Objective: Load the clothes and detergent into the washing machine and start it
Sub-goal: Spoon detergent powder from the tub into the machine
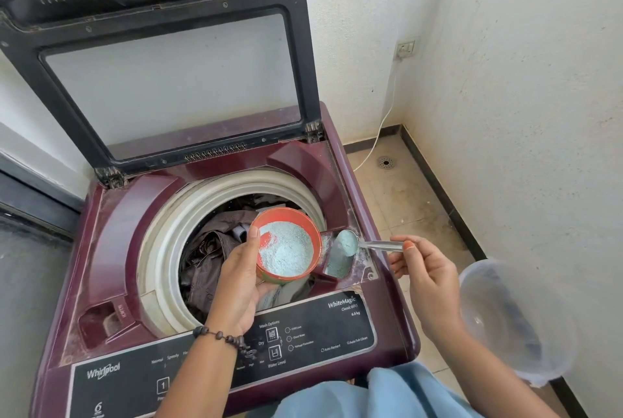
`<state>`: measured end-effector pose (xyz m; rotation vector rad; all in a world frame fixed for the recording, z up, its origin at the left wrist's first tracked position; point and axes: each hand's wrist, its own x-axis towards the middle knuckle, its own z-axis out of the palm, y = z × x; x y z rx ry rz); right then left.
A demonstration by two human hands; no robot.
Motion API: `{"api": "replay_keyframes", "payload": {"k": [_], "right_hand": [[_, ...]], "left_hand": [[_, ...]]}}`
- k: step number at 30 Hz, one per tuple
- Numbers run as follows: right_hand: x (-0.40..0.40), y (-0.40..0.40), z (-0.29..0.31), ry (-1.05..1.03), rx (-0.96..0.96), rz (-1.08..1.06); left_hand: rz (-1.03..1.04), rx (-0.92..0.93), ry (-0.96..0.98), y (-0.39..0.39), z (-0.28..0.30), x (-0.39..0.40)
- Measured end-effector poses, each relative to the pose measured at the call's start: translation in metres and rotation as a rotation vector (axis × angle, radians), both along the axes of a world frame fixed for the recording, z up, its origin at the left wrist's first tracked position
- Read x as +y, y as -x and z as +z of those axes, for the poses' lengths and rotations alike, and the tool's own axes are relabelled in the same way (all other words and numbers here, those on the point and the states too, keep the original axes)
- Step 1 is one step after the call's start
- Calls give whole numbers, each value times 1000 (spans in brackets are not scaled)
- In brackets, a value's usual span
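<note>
- We see the washer [354,181], maroon in colour, with its lid [161,57] standing open at the back.
- Inside the drum [158,242] of the washer lie the clothes [209,249], mostly dark brown, with a lighter piece at the front edge of the drum.
- Our left hand [236,283] holds the tub [286,245], a round orange one, above the right part of the drum; the thumb lies on the rim of the tub and the fingers are curled under it.
- The tub is tilted a little toward us and has pale blue powder [286,252] in it.
- Our right hand [428,279] pinches the handle of the spoon [367,244], a metal one, between the thumb and the fingers, at the right side of the washer.
- The bowl of the spoon carries powder and is over the tray [337,262], which is just right of the drum opening and beside the tub.
- In the tray there is already some blue powder.
- On the left wrist we wear a bracelet [222,338] of dark beads, above the panel [303,333] at the front of the washer.
- A clear container [509,320] appears to the right of the washer, near the right forearm; we cannot tell what holds it.
- Behind the washer to the right, a white cable [384,114] runs from the socket [404,48] on the wall down to the floor, where there is a drain [385,162].
- A light blue cloth [404,394] is at the front of the washer, at the bottom of the view.
</note>
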<state>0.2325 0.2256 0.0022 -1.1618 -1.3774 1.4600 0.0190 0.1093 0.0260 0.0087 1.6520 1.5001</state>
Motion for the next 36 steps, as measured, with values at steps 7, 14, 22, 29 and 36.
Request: {"api": "replay_keyframes", "payload": {"k": [7, 14, 22, 29, 36], "right_hand": [[-5, 5, 5, -498, -355, 157], [-3, 7, -1, -781, -486, 318], [-2, 13, 3, -1005, -606, 446], [-3, 14, 8, -756, -512, 348], [4, 16, 16, -73, -69, 35]], "left_hand": [[6, -2, -4, 6, -3, -1], [1, 1, -4, 11, -6, -3], [-3, 16, 6, 16, -9, -3], [-9, 22, 5, 17, -11, -2], [-30, 19, 11, 17, -10, -3]]}}
